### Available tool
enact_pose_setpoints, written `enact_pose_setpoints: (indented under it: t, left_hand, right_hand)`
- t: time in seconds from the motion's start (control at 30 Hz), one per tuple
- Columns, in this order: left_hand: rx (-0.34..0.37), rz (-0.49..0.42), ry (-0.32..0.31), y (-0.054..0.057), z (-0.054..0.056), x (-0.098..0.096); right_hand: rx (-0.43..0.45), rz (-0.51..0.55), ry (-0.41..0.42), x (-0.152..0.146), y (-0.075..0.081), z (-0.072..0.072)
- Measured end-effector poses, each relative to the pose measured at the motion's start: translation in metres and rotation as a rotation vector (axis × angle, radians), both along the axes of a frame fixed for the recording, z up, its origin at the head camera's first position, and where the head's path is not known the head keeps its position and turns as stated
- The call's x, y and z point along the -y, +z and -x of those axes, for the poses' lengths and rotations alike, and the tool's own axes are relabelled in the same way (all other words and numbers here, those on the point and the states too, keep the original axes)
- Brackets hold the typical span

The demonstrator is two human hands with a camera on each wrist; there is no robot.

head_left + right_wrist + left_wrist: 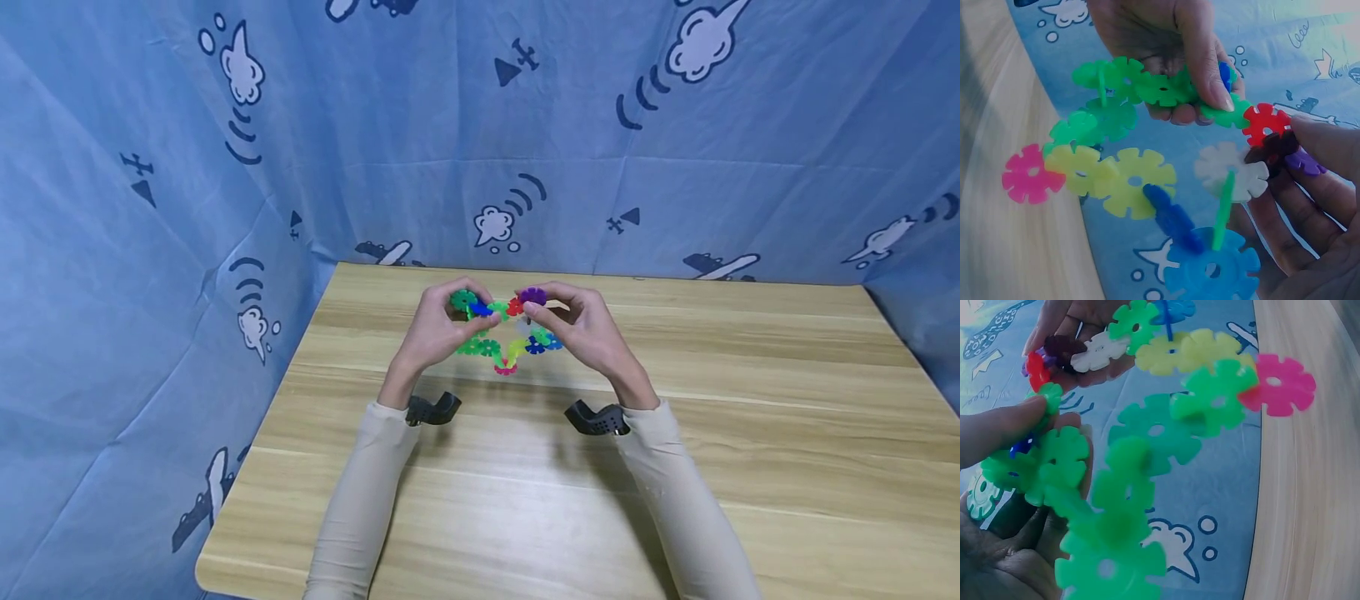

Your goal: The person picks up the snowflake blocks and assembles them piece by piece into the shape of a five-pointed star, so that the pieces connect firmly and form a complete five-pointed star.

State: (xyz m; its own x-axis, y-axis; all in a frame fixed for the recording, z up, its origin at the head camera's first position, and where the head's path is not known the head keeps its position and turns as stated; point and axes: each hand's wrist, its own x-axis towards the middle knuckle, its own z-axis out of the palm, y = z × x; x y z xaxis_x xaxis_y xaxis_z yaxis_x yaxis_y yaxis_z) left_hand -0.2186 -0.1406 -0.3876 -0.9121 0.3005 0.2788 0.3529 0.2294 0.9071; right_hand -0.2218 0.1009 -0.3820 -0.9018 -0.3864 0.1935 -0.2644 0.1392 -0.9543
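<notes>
A chain of notched plastic snowflake discs, bent into a heart-like loop, is held up above the table between both hands. My left hand (435, 329) pinches green discs beside a blue disc (480, 309) at the loop's far left. With thumb and fingers, my right hand (592, 329) grips the opposite side, near a red disc (1266, 119), a dark disc and a purple disc (532, 296). The red disc touches the green disc (1230, 114) by my left thumb. A pink disc (1032, 174) sits at the near point, between green discs and yellow discs (1141, 181). White disc (1225, 165) and light blue disc (1185, 275) belong to the right side.
A light wooden table (495, 500) lies beneath the hands. Blue patterned cloth (420, 125) hangs behind it and along the left. Black wrist mounts (596, 418) stick out inward from both sleeves.
</notes>
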Motion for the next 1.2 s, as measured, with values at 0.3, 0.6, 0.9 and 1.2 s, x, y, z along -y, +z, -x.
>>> enact_pose_setpoints:
  t: [0.3, 0.6, 0.9, 1.2]
  left_hand:
    - [-0.017, -0.042, 0.024, -0.001, -0.001, -0.008]
    - [-0.031, -0.076, 0.035, -0.003, -0.001, -0.013]
    - [0.005, -0.116, 0.03, 0.0, -0.002, -0.014]
    - [0.064, -0.213, 0.078, -0.004, -0.002, -0.023]
  right_hand:
    - [-0.008, -0.017, -0.03, 0.0, 0.001, -0.002]
    - [0.012, -0.002, -0.022, -0.002, -0.003, 0.0]
    - [-0.013, 0.042, -0.028, 0.005, 0.0, -0.002]
    - [-0.041, -0.135, -0.088, -0.005, -0.002, 0.002]
